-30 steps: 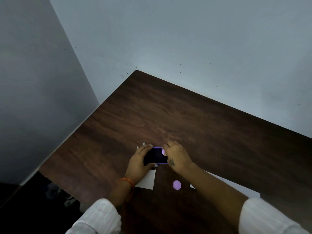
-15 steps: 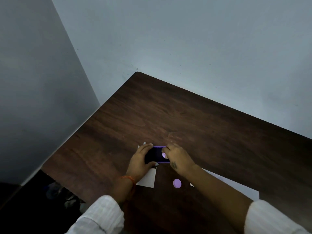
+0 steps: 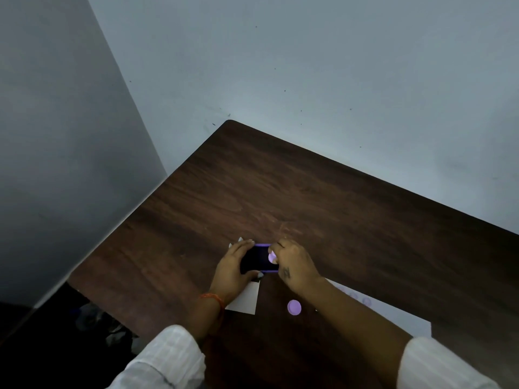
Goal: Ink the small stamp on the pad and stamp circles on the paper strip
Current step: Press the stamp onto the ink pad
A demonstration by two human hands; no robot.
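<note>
A purple-rimmed ink pad with a dark inked face lies on the brown table. My left hand grips the pad's left side, fingers over its far edge and thumb at its near edge. My right hand pinches the small lilac stamp and holds it down on the pad's right end. The white paper strip runs to the right under my right forearm, with faint stamped circles on it. Its left part shows as a white piece below my left hand.
A round lilac cap lies on the table between my forearms. Grey walls close in behind and to the left. The table's left edge drops to a dark floor with dim clutter.
Both hands have stayed at the pad. My right hand has shifted slightly, keeping the stamp on the pad's right end.
</note>
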